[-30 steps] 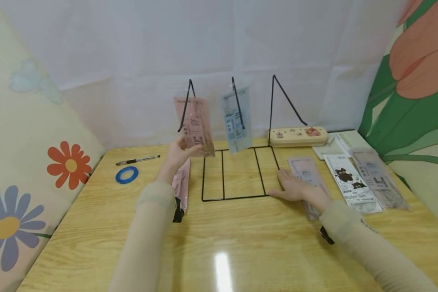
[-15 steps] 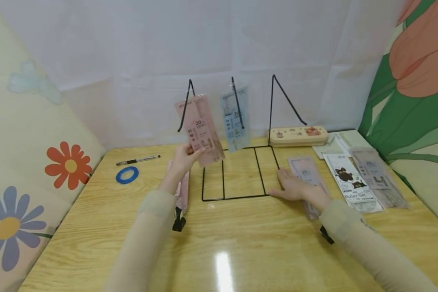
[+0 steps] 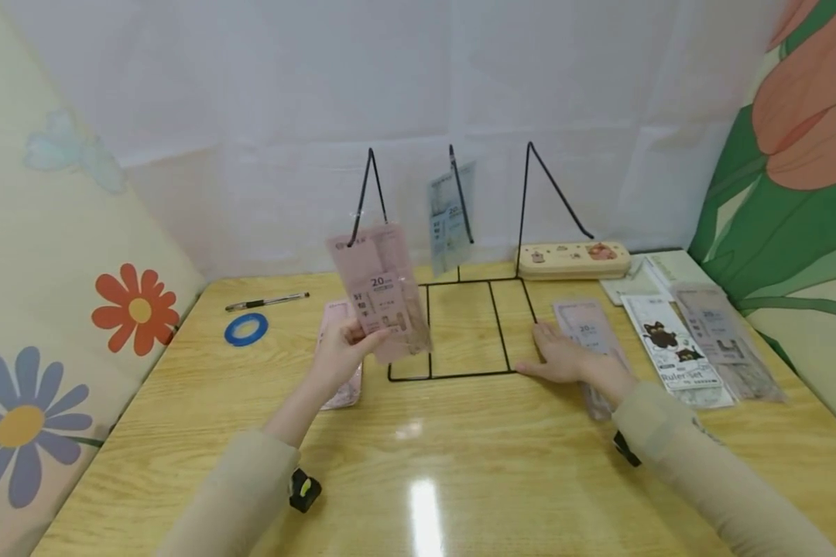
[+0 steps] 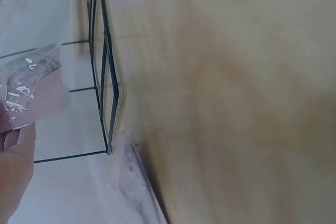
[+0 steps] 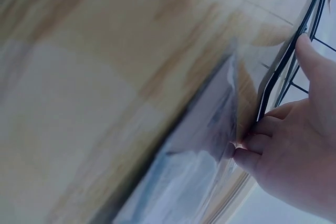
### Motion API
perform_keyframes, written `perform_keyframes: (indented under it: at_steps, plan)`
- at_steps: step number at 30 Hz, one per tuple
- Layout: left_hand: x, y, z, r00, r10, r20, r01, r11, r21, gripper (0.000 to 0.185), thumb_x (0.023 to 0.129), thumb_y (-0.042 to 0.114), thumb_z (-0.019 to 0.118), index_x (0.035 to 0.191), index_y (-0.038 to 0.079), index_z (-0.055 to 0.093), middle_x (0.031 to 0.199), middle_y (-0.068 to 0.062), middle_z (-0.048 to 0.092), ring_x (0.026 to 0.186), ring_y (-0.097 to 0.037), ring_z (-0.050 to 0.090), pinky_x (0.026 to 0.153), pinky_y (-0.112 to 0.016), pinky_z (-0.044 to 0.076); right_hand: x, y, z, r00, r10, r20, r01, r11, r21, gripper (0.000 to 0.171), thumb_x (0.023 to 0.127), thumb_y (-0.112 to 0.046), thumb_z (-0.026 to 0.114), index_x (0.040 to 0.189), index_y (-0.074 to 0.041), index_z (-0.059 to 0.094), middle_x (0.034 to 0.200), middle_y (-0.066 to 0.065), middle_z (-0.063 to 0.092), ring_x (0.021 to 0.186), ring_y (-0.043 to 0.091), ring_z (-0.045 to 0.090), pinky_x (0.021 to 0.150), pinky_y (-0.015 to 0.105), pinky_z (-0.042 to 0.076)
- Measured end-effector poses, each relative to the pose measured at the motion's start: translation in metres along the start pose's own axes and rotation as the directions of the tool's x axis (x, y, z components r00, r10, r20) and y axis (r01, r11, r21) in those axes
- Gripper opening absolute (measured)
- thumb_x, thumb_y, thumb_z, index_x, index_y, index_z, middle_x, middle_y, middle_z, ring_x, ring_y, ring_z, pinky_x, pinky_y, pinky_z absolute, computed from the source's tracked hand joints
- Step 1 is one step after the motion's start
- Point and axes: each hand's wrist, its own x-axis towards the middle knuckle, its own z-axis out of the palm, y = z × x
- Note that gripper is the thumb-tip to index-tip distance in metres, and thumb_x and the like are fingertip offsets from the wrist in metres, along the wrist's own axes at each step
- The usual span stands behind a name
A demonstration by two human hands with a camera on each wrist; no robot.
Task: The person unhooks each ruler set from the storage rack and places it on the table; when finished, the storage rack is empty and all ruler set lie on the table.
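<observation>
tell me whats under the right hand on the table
The right hand lies on the near end of a greyish-pink packet beside the black wire rack. The packet's covered part and the table under it are hidden.

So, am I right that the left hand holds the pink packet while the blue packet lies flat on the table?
Not quite: the left hand does hold the pink packet, but the head view shows the blue packet hanging on the wire rack, not lying flat.
</observation>
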Motion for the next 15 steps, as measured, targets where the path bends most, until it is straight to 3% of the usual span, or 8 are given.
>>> perform_keyframes:
  at_steps: [4,11,15]
  plan:
    - [-0.025,0.0,-0.001,0.999,0.051,0.016,-0.051,0.998,-0.031,0.029,0.092,0.009,0.059,0.115,-0.01,0.059,0.11,-0.028,0.065,0.088,0.0,0.066,0.081,-0.019,0.054,0.0,-0.001,0.0,1.0,-0.002,0.002,0.002,1.0,0.005,0.093,0.094,-0.054,0.045,0.147,0.01,0.002,0.154,0.03,-0.004,0.143,0.043,0.001,0.118,0.052,0.007]
    - [-0.057,0.005,-0.01,0.987,0.157,0.018,-0.158,0.986,0.05,0.022,0.091,0.003,0.059,0.108,-0.009,0.062,0.102,-0.027,0.067,0.081,-0.003,0.068,0.068,-0.025,0.058,-0.001,-0.002,-0.002,1.0,0.003,0.009,-0.003,1.0,0.011,0.093,0.095,-0.053,0.045,0.146,0.011,0.002,0.153,0.03,-0.004,0.143,0.043,0.0,0.118,0.052,0.006]
    - [-0.071,0.007,-0.02,0.99,0.14,0.01,-0.141,0.989,0.045,0.021,0.093,0.005,0.057,0.107,-0.009,0.063,0.095,0.001,0.073,0.082,-0.003,0.068,0.068,-0.024,0.057,-0.002,-0.002,-0.002,1.0,0.0,0.011,0.0,1.0,0.007,0.093,0.095,-0.053,0.045,0.146,0.011,0.002,0.153,0.03,-0.004,0.143,0.043,0.0,0.118,0.052,0.006]
